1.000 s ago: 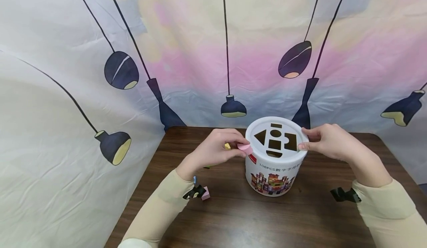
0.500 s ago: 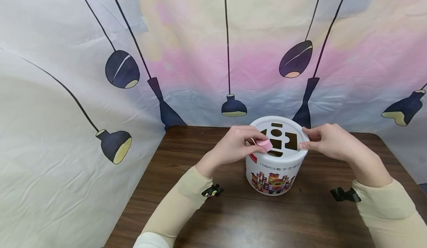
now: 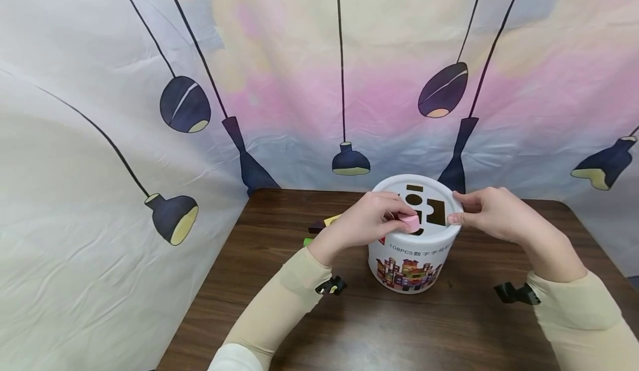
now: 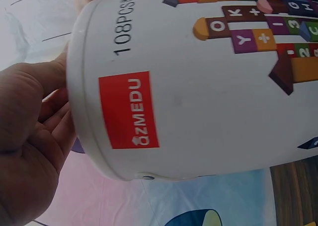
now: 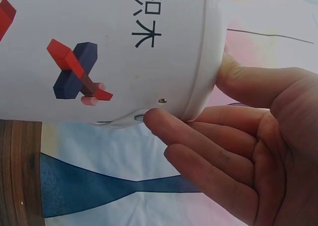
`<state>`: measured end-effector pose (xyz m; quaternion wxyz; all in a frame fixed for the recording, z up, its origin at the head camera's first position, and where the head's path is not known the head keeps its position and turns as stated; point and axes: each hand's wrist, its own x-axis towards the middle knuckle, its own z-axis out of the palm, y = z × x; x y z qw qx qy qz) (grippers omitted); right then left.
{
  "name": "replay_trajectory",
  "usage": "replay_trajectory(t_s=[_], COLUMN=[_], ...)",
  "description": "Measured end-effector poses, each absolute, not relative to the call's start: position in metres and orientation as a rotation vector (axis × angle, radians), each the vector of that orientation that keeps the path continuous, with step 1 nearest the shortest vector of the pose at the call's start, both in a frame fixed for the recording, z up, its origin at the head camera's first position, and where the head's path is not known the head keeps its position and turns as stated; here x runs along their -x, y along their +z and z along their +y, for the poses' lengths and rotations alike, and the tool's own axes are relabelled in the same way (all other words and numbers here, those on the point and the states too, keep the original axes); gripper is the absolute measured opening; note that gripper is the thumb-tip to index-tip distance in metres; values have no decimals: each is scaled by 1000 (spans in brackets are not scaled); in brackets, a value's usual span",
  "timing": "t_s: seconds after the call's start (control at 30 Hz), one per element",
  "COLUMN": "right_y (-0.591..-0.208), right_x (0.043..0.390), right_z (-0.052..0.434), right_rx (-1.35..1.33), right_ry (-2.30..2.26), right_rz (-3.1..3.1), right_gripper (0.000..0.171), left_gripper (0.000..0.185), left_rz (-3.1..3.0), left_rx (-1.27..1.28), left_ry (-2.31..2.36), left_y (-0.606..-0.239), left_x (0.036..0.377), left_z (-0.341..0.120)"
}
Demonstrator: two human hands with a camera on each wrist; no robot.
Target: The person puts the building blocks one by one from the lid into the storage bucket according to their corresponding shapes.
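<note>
My left hand [image 3: 371,218] pinches a small pink block [image 3: 411,222] between thumb and fingers, over the near holes of the white lid [image 3: 393,182]. The lid tops a white round bucket [image 3: 406,268] printed with colourful blocks and has several shaped cutouts, some covered by my left hand. On the far side of the rim, my right hand [image 3: 499,213] grips the bucket, thumb on the lid edge. The right wrist view shows its fingers [image 5: 198,141] against the bucket's side. In the left wrist view, the hand [image 4: 30,116] is at the lid's edge and the pink block is hidden.
Left of the bucket, partly behind my left arm, lie a yellow block [image 3: 331,220], a dark block [image 3: 316,227] and a green block [image 3: 307,242]. The brown wooden table [image 3: 359,338] ends at a fabric backdrop [image 3: 294,110] painted with lamps.
My left hand has carried the pink block rightward from the bucket's left rim to over the near cutouts of the lid. My right hand has stayed on the rim.
</note>
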<state>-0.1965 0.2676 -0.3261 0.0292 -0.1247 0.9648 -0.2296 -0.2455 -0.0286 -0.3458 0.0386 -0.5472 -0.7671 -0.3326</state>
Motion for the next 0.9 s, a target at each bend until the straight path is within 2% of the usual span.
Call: replay_trajectory(t_s=[0.57,0.9], right_y=[-328,-332], right_x=[192,193], right_z=[269,268], right_rx=[361,362], right_ry=[-762,-778], right_rz=[2969,2979], right_gripper=[82,78], left_gripper=[22,22], left_rz=[-2406,-2440], left_rx=[1712,1699], left_ry=[-821,-713], left_y=[-344,-339], left_x=[243,238], left_z=[-26,-23])
